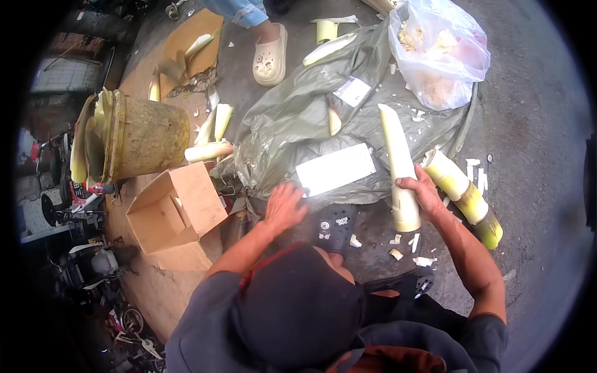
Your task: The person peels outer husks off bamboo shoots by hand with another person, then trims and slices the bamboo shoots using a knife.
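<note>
My right hand (421, 191) is wrapped round the lower part of a long, pale peeled bamboo shoot (397, 140), its slanted tip pointing away from me. Just right of that hand lies a second, thicker shoot (463, 189) with a yellow-green and dark end. My left hand (286, 206) has its fingers curled in beside the lower left corner of a bright white rectangular slab (336, 169). Whatever those fingers hold is small and hard to make out. Under the slab spreads a crumpled grey-green plastic sheet (273, 133).
A clear plastic bag (438, 53) with pale pieces sits at the far right. On the left are a yellow bucket (149, 137) of husks and an open cardboard box (177, 208). Another person's foot in a beige clog (269, 59) stands beyond. Scraps (396, 253) litter the ground.
</note>
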